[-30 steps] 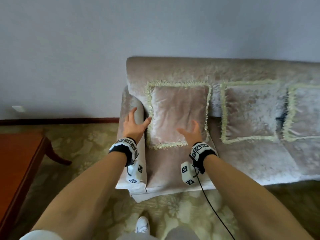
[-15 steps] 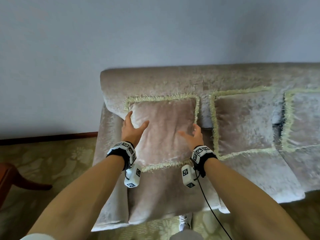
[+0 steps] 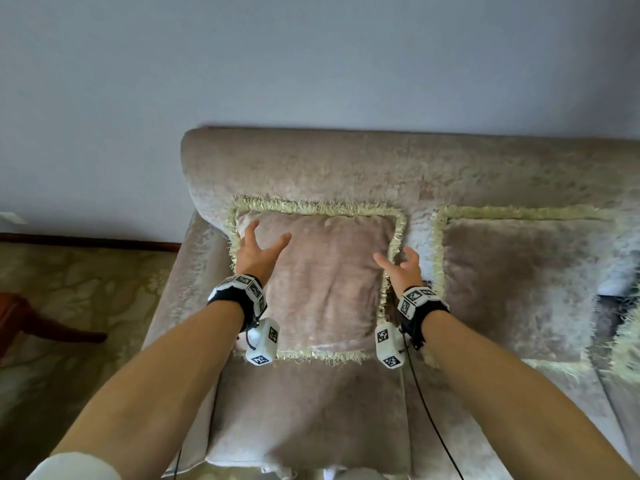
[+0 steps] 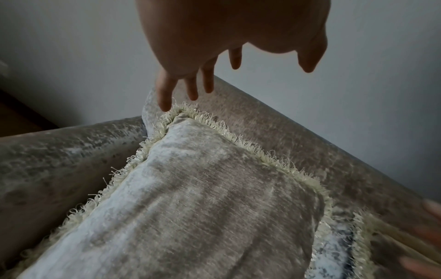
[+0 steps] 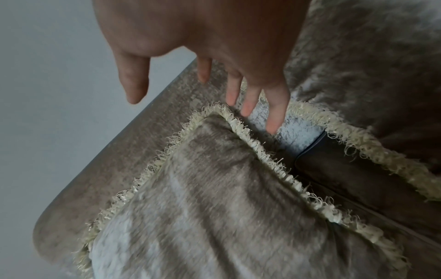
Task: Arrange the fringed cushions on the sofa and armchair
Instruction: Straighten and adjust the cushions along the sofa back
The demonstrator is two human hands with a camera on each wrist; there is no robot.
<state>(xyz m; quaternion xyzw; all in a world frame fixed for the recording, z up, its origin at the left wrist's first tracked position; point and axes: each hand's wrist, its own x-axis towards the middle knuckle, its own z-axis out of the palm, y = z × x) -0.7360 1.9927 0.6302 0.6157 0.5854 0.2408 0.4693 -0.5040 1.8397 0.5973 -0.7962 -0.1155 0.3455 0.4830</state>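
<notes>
A beige velvet cushion (image 3: 325, 278) with a pale fringe leans upright against the sofa's backrest (image 3: 346, 161) at the left end. My left hand (image 3: 258, 251) reaches over its upper left corner, fingers spread and straight, holding nothing. In the left wrist view the left fingertips (image 4: 164, 105) hover just above the cushion's (image 4: 203, 198) fringed corner. My right hand (image 3: 401, 266) is at the cushion's right edge, fingers spread. In the right wrist view its fingers (image 5: 274, 120) point into the gap beside the cushion (image 5: 226, 198). A second fringed cushion (image 3: 519, 289) leans to the right.
A third fringed cushion (image 3: 627, 351) shows at the far right edge. The sofa's left armrest (image 3: 180, 289) lies beside my left arm. A dark wooden table leg (image 3: 41, 327) stands on the patterned carpet (image 3: 86, 299) to the left. A grey wall (image 3: 311, 64) rises behind the sofa.
I have stepped closer to the sofa. Both hands have moved up from the cushion's lower edge to its upper corners, fingers still spread.
</notes>
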